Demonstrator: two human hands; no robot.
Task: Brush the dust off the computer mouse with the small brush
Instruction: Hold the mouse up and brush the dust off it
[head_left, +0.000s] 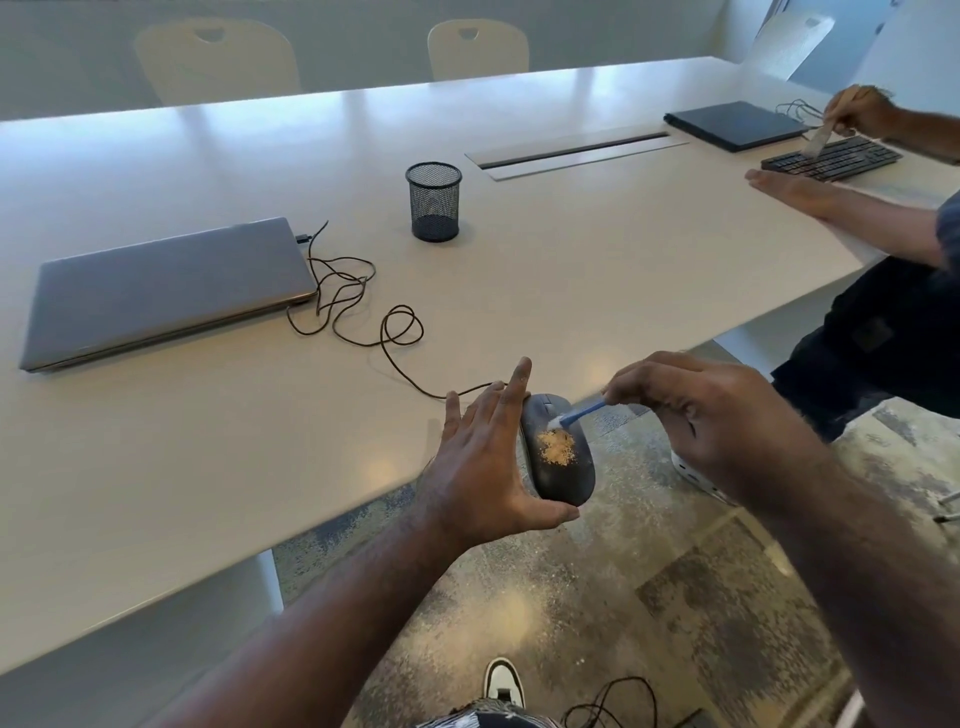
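1. No brand, label or writing can be read on anything in view.
2. The mouse (558, 449) is held in the air just off the desk's (519, 270) near edge, over the floor. A patch of tan dust (556, 447) sits on its top. Its left side is hidden behind the left hand.
3. The left hand (488, 457) cradles the mouse, thumb curled under its near end, fingers straight along its far side.
4. The right hand (701, 410) pinches the blue brush (579, 415) handle between its fingertips; the white bristles touch the mouse just above the dust. Most of the handle is hidden in the fingers.
5. A tangled cable (358, 306) runs from the mouse toward the laptop.
6. Two closed laptops: a grey one (166, 291) at left, a dark one (737, 124) far right.
7. One mesh cup (434, 201), one keyboard (831, 158), two chairs (218, 57) beyond the desk.
8. Another person's two hands (860, 111), cut off at the right edge, work at the keyboard; the tool held there is blurred.
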